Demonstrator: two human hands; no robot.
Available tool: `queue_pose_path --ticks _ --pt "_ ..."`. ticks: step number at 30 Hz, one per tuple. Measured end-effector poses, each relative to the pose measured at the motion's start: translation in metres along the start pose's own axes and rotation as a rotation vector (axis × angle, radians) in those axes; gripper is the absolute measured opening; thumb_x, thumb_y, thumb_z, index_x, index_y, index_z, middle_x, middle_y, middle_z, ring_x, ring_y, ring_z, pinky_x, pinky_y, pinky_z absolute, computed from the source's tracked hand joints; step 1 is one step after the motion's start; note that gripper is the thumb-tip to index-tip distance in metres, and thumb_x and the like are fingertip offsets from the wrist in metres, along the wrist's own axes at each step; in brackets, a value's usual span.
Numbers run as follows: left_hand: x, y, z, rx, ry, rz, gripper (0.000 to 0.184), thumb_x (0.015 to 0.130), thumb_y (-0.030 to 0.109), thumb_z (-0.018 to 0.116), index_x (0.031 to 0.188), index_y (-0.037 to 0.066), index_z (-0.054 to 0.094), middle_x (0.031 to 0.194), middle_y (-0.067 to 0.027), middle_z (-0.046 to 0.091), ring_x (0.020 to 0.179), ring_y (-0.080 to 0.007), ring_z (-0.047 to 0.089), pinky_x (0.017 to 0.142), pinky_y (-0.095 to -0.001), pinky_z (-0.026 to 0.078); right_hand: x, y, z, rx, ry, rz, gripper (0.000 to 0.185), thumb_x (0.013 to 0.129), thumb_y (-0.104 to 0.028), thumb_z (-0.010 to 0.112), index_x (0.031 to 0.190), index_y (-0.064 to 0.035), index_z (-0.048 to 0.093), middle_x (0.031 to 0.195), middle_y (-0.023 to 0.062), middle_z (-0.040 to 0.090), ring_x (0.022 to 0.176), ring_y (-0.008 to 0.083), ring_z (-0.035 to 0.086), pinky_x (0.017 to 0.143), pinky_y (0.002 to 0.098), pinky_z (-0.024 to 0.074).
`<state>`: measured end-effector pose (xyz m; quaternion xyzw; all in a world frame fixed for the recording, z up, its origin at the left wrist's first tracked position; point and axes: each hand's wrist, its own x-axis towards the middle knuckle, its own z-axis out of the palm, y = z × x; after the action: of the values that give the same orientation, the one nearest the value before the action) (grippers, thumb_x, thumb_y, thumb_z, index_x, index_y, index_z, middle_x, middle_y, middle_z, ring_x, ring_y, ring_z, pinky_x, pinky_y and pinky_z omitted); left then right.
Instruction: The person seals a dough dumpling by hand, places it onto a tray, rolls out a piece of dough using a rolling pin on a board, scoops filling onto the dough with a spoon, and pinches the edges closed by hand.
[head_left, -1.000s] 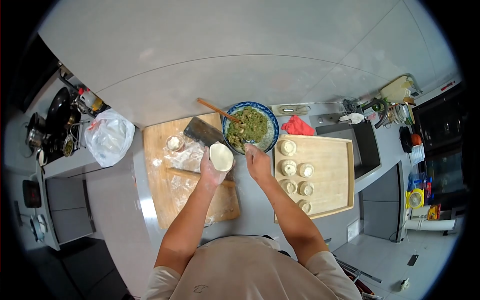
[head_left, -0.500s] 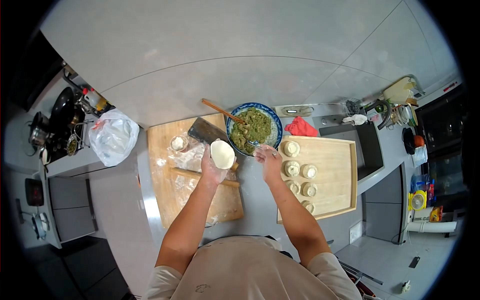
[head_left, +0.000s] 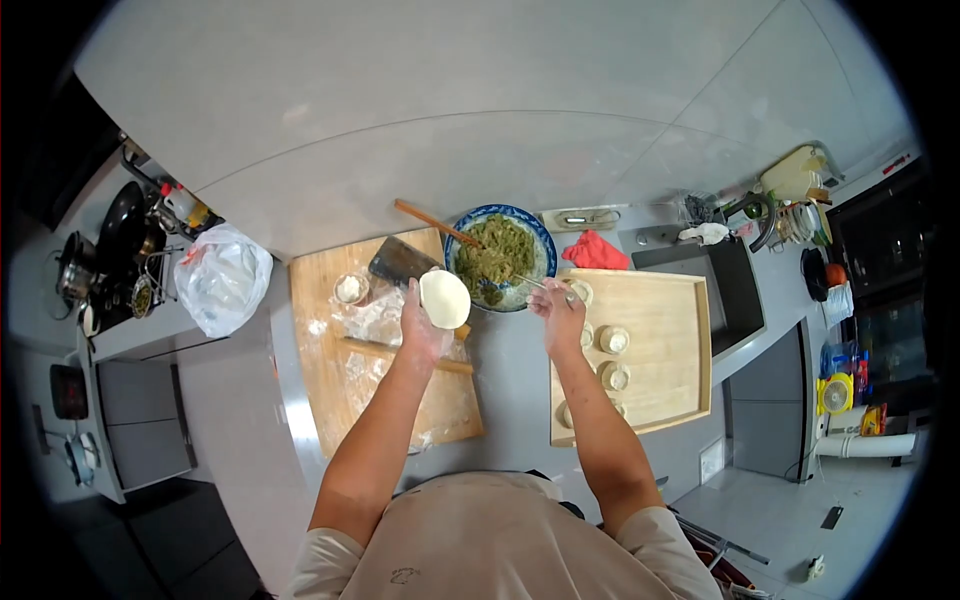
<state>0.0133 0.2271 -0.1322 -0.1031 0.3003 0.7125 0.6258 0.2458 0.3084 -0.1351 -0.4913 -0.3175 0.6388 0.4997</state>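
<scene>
On my left hand (head_left: 423, 343) rests a round, pale dough wrapper (head_left: 445, 299), with the fingers curled under and around its edge. Pinched in my right hand (head_left: 560, 315) is a thin metal utensil (head_left: 527, 281); its far end is in the green filling (head_left: 508, 248), so its shape is hidden. The filling sits in a blue-and-white bowl (head_left: 549, 240), where wooden chopsticks (head_left: 425, 217) lean over the left rim. Below my right hand, several round filled dough pieces (head_left: 615, 340) stand on a wooden tray (head_left: 675, 350), some covered by my forearm.
A floured wooden board (head_left: 312, 400) lies at left, carrying a wide dark blade (head_left: 398, 260), a rolling pin (head_left: 456, 366) and a small round container (head_left: 350, 290) with something white. A red cloth (head_left: 596, 252) lies behind the tray. The sink (head_left: 735, 300) is at right, a plastic bag (head_left: 225, 280) at left.
My right hand has moved slightly right, and the utensil's end now lies further into the middle of the filling. The left hand still holds the wrapper; the whole view has shifted a little.
</scene>
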Motion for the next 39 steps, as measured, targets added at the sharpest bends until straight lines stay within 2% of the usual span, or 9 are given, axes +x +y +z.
queue_pose_path --ticks 7,9,13,18,22,24,28,35,39 --pt "-0.008 0.003 -0.017 -0.026 0.02 -0.024 0.05 0.111 0.053 0.042 0.14 0.018 0.064 0.133 -0.0025 0.071 0.123 -0.0265 0.066 0.111 -0.0474 0.049 -0.003 0.022 -0.007 -0.393 -0.165 -0.025 0.025 0.107 -0.019 0.063 0.116 0.0032 0.067 0.092 0.0146 0.075 0.074 0.0222 0.071 0.069 0.0338 0.059" --pt "-0.008 0.003 -0.019 -0.07 0.041 -0.05 0.052 0.113 0.053 0.039 0.143 0.016 0.061 0.135 -0.004 0.069 0.127 -0.0264 0.063 0.111 -0.0473 0.049 0.002 0.023 -0.009 -0.099 -0.117 0.146 0.024 0.107 -0.018 0.061 0.117 0.0029 0.067 0.093 0.0151 0.075 0.074 0.0227 0.071 0.069 0.0341 0.0594" --pt "-0.006 -0.001 -0.022 -0.084 -0.023 -0.035 0.05 0.113 0.051 0.039 0.142 0.016 0.061 0.134 -0.0038 0.069 0.126 -0.0262 0.064 0.111 -0.0463 0.049 0.0 0.017 -0.009 0.004 -0.04 0.146 0.025 0.107 -0.018 0.061 0.119 0.0034 0.067 0.094 0.0157 0.075 0.077 0.0231 0.072 0.071 0.0343 0.0597" --pt "0.002 -0.009 -0.006 -0.04 -0.068 -0.029 0.052 0.112 0.051 0.041 0.14 0.014 0.063 0.131 -0.0038 0.071 0.124 -0.0258 0.065 0.113 -0.044 0.048 -0.02 -0.016 0.004 -0.013 -0.122 -0.056 0.027 0.107 -0.019 0.062 0.12 0.0041 0.067 0.099 0.0161 0.076 0.082 0.0228 0.072 0.074 0.0351 0.0596" --pt "-0.004 -0.007 0.019 -0.097 -0.119 -0.121 0.056 0.112 0.054 0.036 0.143 0.013 0.058 0.14 -0.009 0.065 0.13 -0.0302 0.061 0.115 -0.0491 0.045 -0.062 -0.034 0.023 -0.195 -0.256 -0.255 0.024 0.107 -0.015 0.061 0.121 0.002 0.068 0.101 0.0157 0.077 0.084 0.0248 0.074 0.077 0.0371 0.0603" --pt "-0.004 -0.008 0.022 -0.079 -0.094 -0.121 0.058 0.113 0.055 0.032 0.144 0.012 0.056 0.143 -0.0118 0.062 0.133 -0.033 0.058 0.117 -0.0526 0.044 -0.077 -0.035 0.026 -0.858 -0.433 -0.678 0.021 0.103 -0.007 0.063 0.121 -0.002 0.072 0.104 0.0153 0.078 0.088 0.0292 0.075 0.081 0.0381 0.0607" --pt "-0.002 -0.005 0.022 -0.109 -0.096 -0.114 0.059 0.114 0.053 0.029 0.142 0.01 0.058 0.14 -0.0132 0.063 0.131 -0.0342 0.059 0.116 -0.0541 0.045 -0.087 -0.04 0.035 -0.82 -0.466 -1.024 0.032 0.09 0.008 0.069 0.117 -0.0069 0.076 0.108 0.0144 0.078 0.092 0.0336 0.075 0.082 0.0389 0.061" --pt "-0.006 0.002 0.014 -0.189 -0.154 -0.089 0.05 0.114 0.047 0.035 0.136 0.01 0.061 0.133 -0.0133 0.066 0.125 -0.0356 0.062 0.108 -0.0594 0.05 -0.105 -0.054 0.037 -0.794 -0.434 -0.993 0.031 0.091 0.01 0.068 0.117 -0.0045 0.074 0.105 0.0142 0.078 0.091 0.0317 0.076 0.079 0.0377 0.0607" --pt "-0.006 0.002 0.005 -0.195 -0.234 -0.079 0.045 0.113 0.044 0.037 0.13 0.009 0.061 0.129 -0.0147 0.066 0.122 -0.0379 0.063 0.105 -0.0626 0.051 -0.107 -0.048 0.043 -0.841 -0.487 -0.839 0.026 0.093 0.006 0.068 0.117 -0.0037 0.074 0.103 0.0149 0.078 0.088 0.0317 0.075 0.08 0.0386 0.0602"
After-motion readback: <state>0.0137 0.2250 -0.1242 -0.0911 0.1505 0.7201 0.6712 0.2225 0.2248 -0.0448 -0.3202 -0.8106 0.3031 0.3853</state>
